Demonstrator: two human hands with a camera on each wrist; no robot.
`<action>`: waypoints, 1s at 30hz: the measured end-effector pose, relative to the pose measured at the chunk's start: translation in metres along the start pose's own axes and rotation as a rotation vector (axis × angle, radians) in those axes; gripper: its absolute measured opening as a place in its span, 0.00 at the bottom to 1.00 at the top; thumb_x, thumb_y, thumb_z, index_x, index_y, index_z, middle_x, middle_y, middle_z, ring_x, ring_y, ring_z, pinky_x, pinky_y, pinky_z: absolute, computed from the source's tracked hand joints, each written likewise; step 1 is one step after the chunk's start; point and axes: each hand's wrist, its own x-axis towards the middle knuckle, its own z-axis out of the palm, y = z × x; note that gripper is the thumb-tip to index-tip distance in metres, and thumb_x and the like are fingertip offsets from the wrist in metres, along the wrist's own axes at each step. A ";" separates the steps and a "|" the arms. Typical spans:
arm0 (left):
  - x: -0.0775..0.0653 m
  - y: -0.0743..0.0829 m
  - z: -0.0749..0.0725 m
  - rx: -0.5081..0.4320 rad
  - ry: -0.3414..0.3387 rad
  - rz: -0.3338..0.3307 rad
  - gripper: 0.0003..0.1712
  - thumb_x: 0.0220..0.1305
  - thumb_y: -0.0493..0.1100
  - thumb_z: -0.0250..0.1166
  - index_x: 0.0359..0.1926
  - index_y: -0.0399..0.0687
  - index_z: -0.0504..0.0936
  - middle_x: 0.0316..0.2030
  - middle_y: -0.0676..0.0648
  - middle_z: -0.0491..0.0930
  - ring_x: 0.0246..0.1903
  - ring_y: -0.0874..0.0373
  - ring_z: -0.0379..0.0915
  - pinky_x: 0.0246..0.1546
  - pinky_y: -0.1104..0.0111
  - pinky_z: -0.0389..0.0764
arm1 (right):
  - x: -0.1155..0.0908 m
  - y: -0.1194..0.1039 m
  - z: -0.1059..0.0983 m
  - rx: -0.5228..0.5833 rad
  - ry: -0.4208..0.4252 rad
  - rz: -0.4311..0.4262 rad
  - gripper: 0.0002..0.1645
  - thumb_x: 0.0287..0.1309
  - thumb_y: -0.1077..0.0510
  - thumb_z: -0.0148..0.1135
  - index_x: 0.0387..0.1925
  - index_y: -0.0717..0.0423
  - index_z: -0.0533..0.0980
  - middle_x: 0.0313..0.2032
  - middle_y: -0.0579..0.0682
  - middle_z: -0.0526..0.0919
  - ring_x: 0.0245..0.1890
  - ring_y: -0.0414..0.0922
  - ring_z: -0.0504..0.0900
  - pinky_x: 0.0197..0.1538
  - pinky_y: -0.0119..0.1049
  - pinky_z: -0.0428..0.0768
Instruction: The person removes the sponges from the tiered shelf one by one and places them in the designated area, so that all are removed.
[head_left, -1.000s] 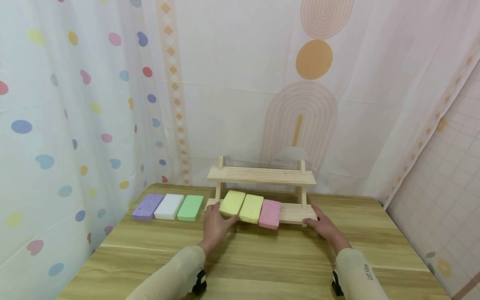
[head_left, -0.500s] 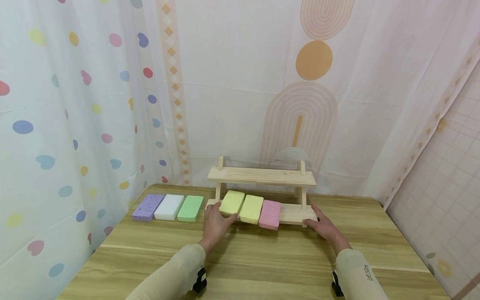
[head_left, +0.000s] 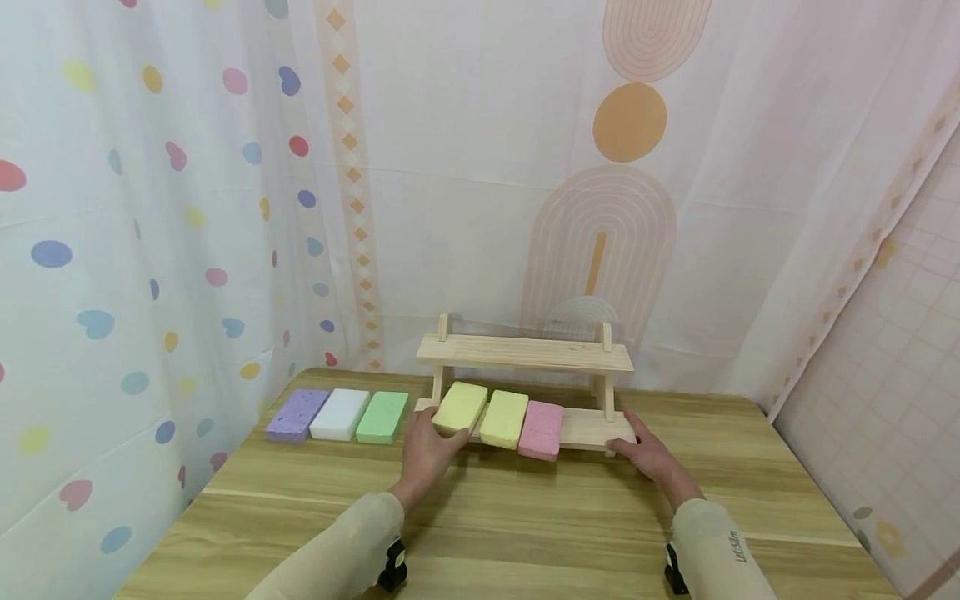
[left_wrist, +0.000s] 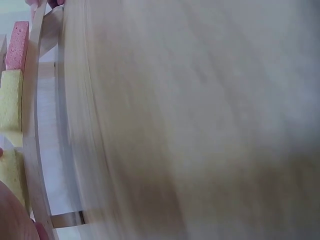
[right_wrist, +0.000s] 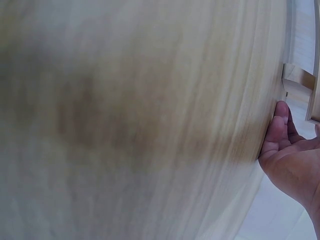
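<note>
So you've got the left yellow sponge pinched in your left hand at the left end of the lower shelf, and your right hand's hanging onto its other end.

A pale two-tier wooden shelf stands upright on a wood-grain worktop, the right grip holding the right end of its lower tier. At that tier's left end, the left grip pinches a rectangular yellow sponge, angled slightly, with a narrow gap to its neighbour. Beside it, a second yellow sponge and a pink sponge lie flat, poking past the tier's front edge.
</note>
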 end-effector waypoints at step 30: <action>-0.029 -0.023 -0.067 -0.045 0.044 -0.042 0.38 0.55 0.44 0.73 0.61 0.26 0.71 0.56 0.31 0.70 0.55 0.40 0.67 0.54 0.49 0.70 | 0.000 0.001 -0.001 0.007 -0.020 0.008 0.55 0.66 0.47 0.60 0.78 0.57 0.37 0.75 0.70 0.36 0.73 0.68 0.38 0.70 0.65 0.44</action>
